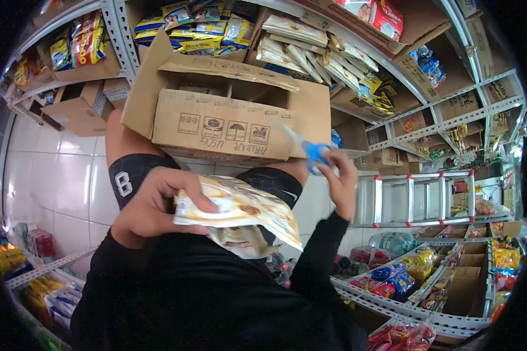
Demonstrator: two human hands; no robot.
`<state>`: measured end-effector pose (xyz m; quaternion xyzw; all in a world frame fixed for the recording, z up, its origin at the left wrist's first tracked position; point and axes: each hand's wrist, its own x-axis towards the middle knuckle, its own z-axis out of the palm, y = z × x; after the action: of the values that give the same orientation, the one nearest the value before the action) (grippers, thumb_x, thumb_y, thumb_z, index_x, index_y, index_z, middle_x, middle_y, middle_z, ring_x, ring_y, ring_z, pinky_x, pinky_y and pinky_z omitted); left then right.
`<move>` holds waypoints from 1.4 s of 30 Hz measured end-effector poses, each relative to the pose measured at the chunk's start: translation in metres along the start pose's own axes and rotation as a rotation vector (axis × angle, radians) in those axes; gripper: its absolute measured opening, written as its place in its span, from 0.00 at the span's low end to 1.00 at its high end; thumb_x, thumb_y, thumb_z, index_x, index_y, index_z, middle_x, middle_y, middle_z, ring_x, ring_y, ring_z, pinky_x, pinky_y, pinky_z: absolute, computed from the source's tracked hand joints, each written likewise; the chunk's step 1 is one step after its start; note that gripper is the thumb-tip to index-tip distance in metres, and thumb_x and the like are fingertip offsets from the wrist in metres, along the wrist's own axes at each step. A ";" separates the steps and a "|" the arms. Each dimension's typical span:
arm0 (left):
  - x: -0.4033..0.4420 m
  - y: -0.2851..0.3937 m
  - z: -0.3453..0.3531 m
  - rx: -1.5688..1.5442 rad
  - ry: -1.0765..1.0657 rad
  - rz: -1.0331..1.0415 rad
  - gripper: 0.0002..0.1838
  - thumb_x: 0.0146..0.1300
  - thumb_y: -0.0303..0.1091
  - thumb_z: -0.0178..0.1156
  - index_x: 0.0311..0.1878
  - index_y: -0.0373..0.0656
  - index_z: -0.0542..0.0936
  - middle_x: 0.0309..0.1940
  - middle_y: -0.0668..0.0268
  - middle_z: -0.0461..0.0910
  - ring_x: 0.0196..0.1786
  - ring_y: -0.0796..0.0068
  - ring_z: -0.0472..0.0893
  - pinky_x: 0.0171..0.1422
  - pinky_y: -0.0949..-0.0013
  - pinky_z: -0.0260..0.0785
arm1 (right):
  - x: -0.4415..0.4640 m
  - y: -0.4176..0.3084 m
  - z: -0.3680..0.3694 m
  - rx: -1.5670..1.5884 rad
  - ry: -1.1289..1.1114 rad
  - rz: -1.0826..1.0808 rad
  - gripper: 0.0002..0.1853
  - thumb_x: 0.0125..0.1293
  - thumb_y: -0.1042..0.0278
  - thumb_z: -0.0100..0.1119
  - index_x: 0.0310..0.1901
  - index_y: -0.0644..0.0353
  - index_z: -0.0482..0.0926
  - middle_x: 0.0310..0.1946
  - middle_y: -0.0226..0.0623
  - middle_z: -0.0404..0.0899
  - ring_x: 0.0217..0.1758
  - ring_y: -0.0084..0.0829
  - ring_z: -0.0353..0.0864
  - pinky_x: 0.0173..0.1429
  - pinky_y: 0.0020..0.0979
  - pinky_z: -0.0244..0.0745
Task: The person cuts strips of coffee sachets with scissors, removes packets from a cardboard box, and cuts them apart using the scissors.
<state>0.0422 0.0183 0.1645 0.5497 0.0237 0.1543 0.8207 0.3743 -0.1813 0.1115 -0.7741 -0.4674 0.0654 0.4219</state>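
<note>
1. Tiled floor, pale: left of the left grip, well apart.
2. Shorts, black, a white "8" on one leg: worn by the person, just beyond the left grip.
3. Left grip: closed around one end of a packet, thumb on the upper face, fingers beneath.
4. Yellow packets, several: on the shelf far beyond the left grip.
5. Large cardboard box, flaps raised, printed symbols and handwriting on the near side: beyond both grips, over the knees.
6. Packet, white with gold and brown print: held in the left grip, extending to its right; whether it is cut cannot be told.
7. Scissors, blue handles, blades blurred: in the right grip, pointing up and left, apart from the packet.
8. White packets, stacked: on the shelf well beyond the right grip.
9. Right grip: grasping the scissors by the handles.
10. Ladder, pale with red fittings: right of the right grip, well apart.
</note>
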 end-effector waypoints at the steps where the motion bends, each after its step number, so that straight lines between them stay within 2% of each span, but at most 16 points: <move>1: 0.001 -0.001 0.001 0.080 -0.045 -0.014 0.14 0.47 0.18 0.72 0.39 0.35 0.82 0.41 0.61 0.83 0.47 0.75 0.80 0.55 0.74 0.69 | 0.021 -0.010 0.025 -0.025 -0.069 -0.083 0.13 0.52 0.75 0.66 0.41 0.61 0.80 0.37 0.37 0.80 0.39 0.31 0.78 0.46 0.29 0.73; 4: 0.005 -0.010 0.014 0.032 -0.138 -0.097 0.13 0.51 0.20 0.70 0.41 0.35 0.82 0.42 0.63 0.83 0.47 0.78 0.79 0.56 0.74 0.68 | 0.068 -0.021 0.100 0.021 -0.240 -0.244 0.11 0.53 0.73 0.65 0.40 0.57 0.81 0.39 0.38 0.81 0.44 0.40 0.78 0.51 0.38 0.72; 7: 0.006 -0.016 0.020 0.029 -0.124 -0.106 0.12 0.52 0.20 0.69 0.41 0.36 0.82 0.43 0.64 0.83 0.48 0.79 0.79 0.56 0.75 0.68 | 0.090 -0.004 0.149 -0.125 -0.097 -0.485 0.09 0.54 0.73 0.63 0.39 0.56 0.83 0.37 0.36 0.81 0.46 0.40 0.76 0.53 0.38 0.70; 15: 0.008 -0.030 0.019 0.040 0.013 -0.151 0.13 0.47 0.20 0.72 0.37 0.36 0.81 0.42 0.61 0.83 0.46 0.77 0.79 0.55 0.73 0.69 | 0.090 -0.001 0.167 -0.113 0.016 -0.362 0.07 0.55 0.72 0.62 0.36 0.54 0.85 0.37 0.34 0.82 0.41 0.40 0.75 0.50 0.37 0.70; 18: 0.010 -0.030 0.020 0.043 0.071 -0.105 0.12 0.48 0.19 0.71 0.36 0.37 0.80 0.43 0.61 0.81 0.47 0.78 0.79 0.55 0.74 0.68 | 0.091 -0.002 0.171 -0.100 0.022 -0.416 0.07 0.58 0.71 0.61 0.38 0.56 0.84 0.40 0.36 0.81 0.41 0.37 0.76 0.48 0.34 0.71; 21: 0.009 -0.030 0.013 0.052 0.087 -0.095 0.12 0.50 0.20 0.70 0.38 0.37 0.79 0.43 0.62 0.81 0.47 0.79 0.78 0.55 0.75 0.68 | 0.080 -0.003 0.165 0.329 -0.032 -0.108 0.08 0.61 0.69 0.61 0.41 0.56 0.84 0.42 0.37 0.80 0.42 0.31 0.77 0.49 0.29 0.71; 22: 0.009 -0.029 0.012 0.041 0.088 -0.094 0.12 0.52 0.21 0.69 0.40 0.37 0.80 0.42 0.64 0.81 0.47 0.80 0.78 0.54 0.76 0.68 | 0.077 0.000 0.158 0.358 -0.050 -0.125 0.10 0.67 0.65 0.56 0.44 0.58 0.83 0.44 0.36 0.79 0.44 0.26 0.76 0.50 0.26 0.70; 25: 0.010 -0.034 0.012 0.022 0.109 -0.074 0.11 0.54 0.23 0.68 0.41 0.36 0.80 0.41 0.65 0.81 0.45 0.82 0.78 0.52 0.77 0.68 | 0.056 0.021 0.138 0.532 -0.006 -0.031 0.17 0.71 0.58 0.49 0.47 0.62 0.80 0.45 0.36 0.79 0.44 0.27 0.76 0.52 0.28 0.70; 26: 0.012 -0.034 0.013 0.013 0.124 -0.060 0.11 0.54 0.23 0.68 0.41 0.36 0.79 0.41 0.65 0.81 0.45 0.82 0.78 0.52 0.77 0.68 | 0.042 0.015 0.126 0.624 0.027 -0.090 0.30 0.70 0.42 0.46 0.54 0.66 0.75 0.47 0.40 0.79 0.45 0.30 0.76 0.54 0.30 0.71; 29: 0.014 -0.039 0.013 -0.044 0.182 -0.046 0.13 0.54 0.22 0.68 0.42 0.37 0.78 0.41 0.65 0.81 0.44 0.82 0.78 0.49 0.77 0.70 | -0.009 0.019 0.106 1.429 -0.170 0.012 0.41 0.62 0.31 0.49 0.58 0.67 0.69 0.48 0.46 0.78 0.49 0.33 0.77 0.58 0.34 0.70; 31: 0.015 -0.043 0.015 -0.100 0.222 -0.057 0.14 0.54 0.22 0.68 0.43 0.37 0.78 0.40 0.65 0.81 0.42 0.83 0.78 0.47 0.78 0.70 | -0.040 -0.006 0.102 1.210 -0.163 -0.088 0.46 0.56 0.28 0.54 0.60 0.67 0.68 0.49 0.48 0.78 0.53 0.36 0.77 0.61 0.37 0.70; 32: 0.015 -0.042 0.014 -0.122 0.229 -0.106 0.14 0.54 0.22 0.68 0.45 0.37 0.78 0.39 0.66 0.80 0.38 0.85 0.77 0.42 0.81 0.69 | -0.047 -0.006 0.102 1.208 -0.191 0.122 0.38 0.58 0.41 0.62 0.59 0.66 0.69 0.48 0.47 0.78 0.55 0.37 0.77 0.63 0.36 0.69; 33: 0.017 -0.045 0.014 -0.112 0.248 -0.082 0.15 0.55 0.22 0.68 0.45 0.37 0.77 0.38 0.67 0.80 0.35 0.87 0.76 0.38 0.82 0.68 | -0.050 -0.018 0.101 1.072 -0.133 0.180 0.29 0.55 0.59 0.68 0.55 0.66 0.73 0.47 0.45 0.79 0.54 0.36 0.77 0.62 0.35 0.69; 35: 0.020 -0.045 0.014 -0.088 0.259 -0.046 0.15 0.55 0.22 0.67 0.46 0.37 0.77 0.39 0.66 0.80 0.36 0.86 0.76 0.39 0.82 0.69 | -0.042 -0.011 0.105 0.900 -0.157 -0.035 0.21 0.51 0.73 0.67 0.49 0.66 0.77 0.46 0.43 0.80 0.52 0.36 0.78 0.61 0.33 0.69; 36: 0.020 -0.045 0.014 -0.103 0.267 -0.051 0.15 0.55 0.22 0.68 0.46 0.37 0.77 0.39 0.66 0.80 0.37 0.86 0.77 0.40 0.82 0.70 | -0.041 -0.016 0.101 0.886 -0.138 0.029 0.14 0.53 0.76 0.65 0.43 0.66 0.80 0.45 0.42 0.80 0.51 0.36 0.79 0.60 0.32 0.70; 42: 0.016 -0.041 0.015 -0.106 0.235 -0.046 0.16 0.54 0.21 0.67 0.47 0.37 0.77 0.44 0.62 0.80 0.45 0.80 0.79 0.51 0.77 0.71 | -0.027 -0.029 0.104 0.755 -0.184 0.000 0.08 0.59 0.75 0.60 0.40 0.67 0.80 0.42 0.44 0.82 0.52 0.35 0.79 0.57 0.33 0.72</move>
<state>0.0701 -0.0045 0.1353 0.4830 0.1238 0.1999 0.8435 0.2883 -0.1343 0.0586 -0.5553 -0.4465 0.3019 0.6333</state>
